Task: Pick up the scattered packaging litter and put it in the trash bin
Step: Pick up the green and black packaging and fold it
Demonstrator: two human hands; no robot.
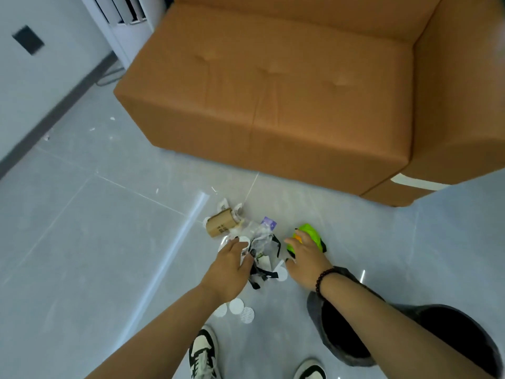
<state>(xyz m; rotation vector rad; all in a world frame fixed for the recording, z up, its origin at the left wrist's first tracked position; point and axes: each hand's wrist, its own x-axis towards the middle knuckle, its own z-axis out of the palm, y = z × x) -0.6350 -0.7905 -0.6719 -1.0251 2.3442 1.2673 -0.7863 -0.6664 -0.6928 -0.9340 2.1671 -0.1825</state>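
Note:
Packaging litter lies in a heap on the grey floor in front of me. My left hand (pixel 232 262) reaches into the crumpled clear plastic packaging (pixel 263 242), fingers and thumb closing on its edge. My right hand (pixel 303 258) grips a bright green wrapper (pixel 311 233) with an orange patch. A brown cardboard tube (pixel 221 227) lies at the heap's far left, a purple-and-white sachet (pixel 269 222) behind the plastic. Black strap-like scraps (pixel 262 276) and white round discs (pixel 236 306) lie nearer me. The dark grey trash bin (pixel 313 315) stands under my right forearm.
An orange sofa (pixel 273 105) fills the space beyond the heap, its base close behind the litter. Small white scraps (pixel 112 118) dot the floor near the left wall. My two black-and-white shoes (pixel 203 351) stand at the bottom edge.

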